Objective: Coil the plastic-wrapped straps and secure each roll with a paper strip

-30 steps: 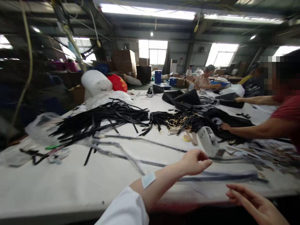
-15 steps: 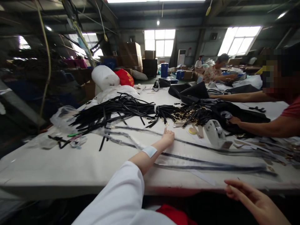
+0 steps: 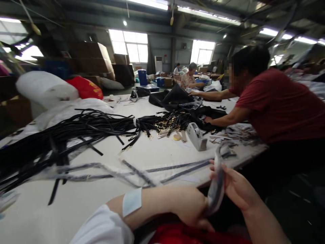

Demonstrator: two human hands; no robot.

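Note:
Both of my hands hold one dark strap in clear plastic (image 3: 216, 189), looped into a narrow bundle at the table's front edge. My left hand (image 3: 194, 206), with a pale blue patch on the forearm, closes on the bundle's lower end; its fingertips are partly hidden. Around the middle curl the fingers of my right hand (image 3: 235, 184). More plastic-wrapped straps (image 3: 175, 167) lie across the table just beyond. Farther back is a big pile of black straps (image 3: 101, 125) with gold-coloured clasps (image 3: 166, 122).
A white tape dispenser (image 3: 196, 135) and a yellow roll (image 3: 176, 137) stand on the white table (image 3: 91, 206). At right, a person in a red shirt (image 3: 276, 105) leans over black material (image 3: 170, 96). White plastic (image 3: 48, 88) and a red bag (image 3: 86, 88) lie at back left.
My view has swung right. My left hand has come back from the strap pile toward me, and my right hand has risen; a wrapped strap is now looped up between both.

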